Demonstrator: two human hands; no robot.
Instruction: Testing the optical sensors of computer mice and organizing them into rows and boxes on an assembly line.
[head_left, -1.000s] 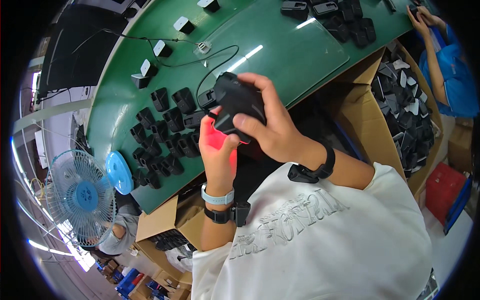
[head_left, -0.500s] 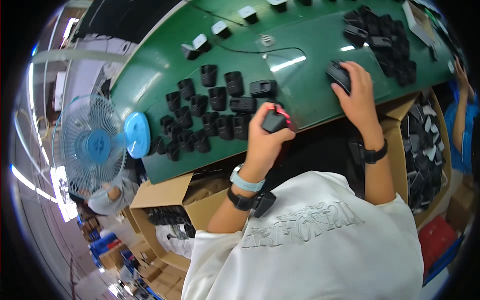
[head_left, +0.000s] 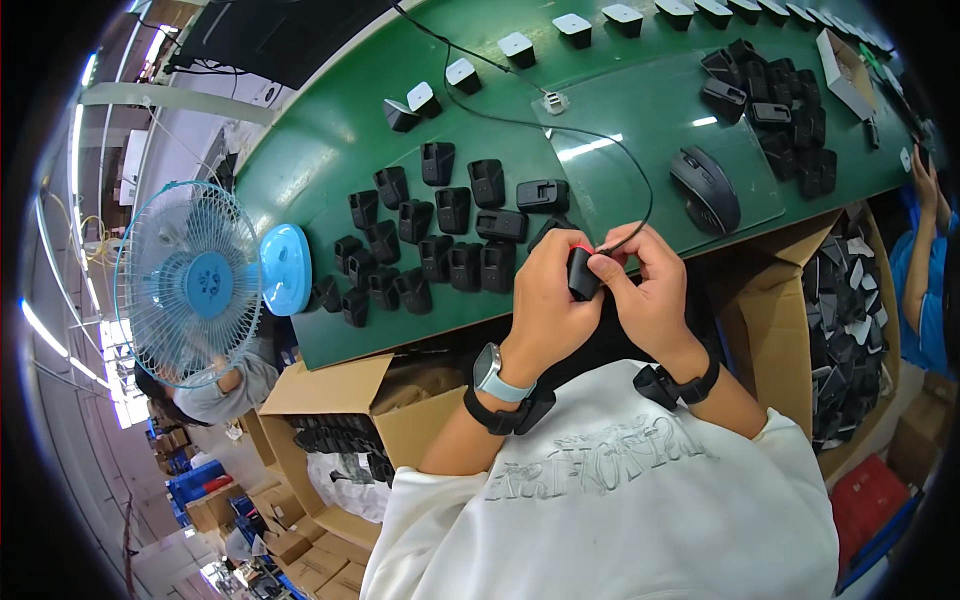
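Observation:
In front of my chest, my left hand (head_left: 550, 305) is closed round a small black device (head_left: 581, 277) with a little red showing at its top. My right hand (head_left: 655, 290) meets it, thumb and fingers pinching the end of a thin black cable (head_left: 650, 185) against the device. Whether the plug sits inside the device is hidden by the fingers. From there the cable loops up to a small white USB connector block (head_left: 555, 103) on the green table. A black computer mouse (head_left: 705, 190) lies beyond my right hand, untouched. Several similar black devices (head_left: 453, 210) stand in loose rows to the left.
White-topped black units (head_left: 573, 30) line the far edge of the green table (head_left: 350, 300). A heap of black devices (head_left: 770, 110) and a white tray (head_left: 845, 80) are at right. Open cartons (head_left: 785, 330) flank me; a blue fan (head_left: 210, 285) stands left. Other people are on both sides.
My right hand has left the mouse and come across to the device, now holding the cable end there. The device has turned in my left hand, and its red glow shows less.

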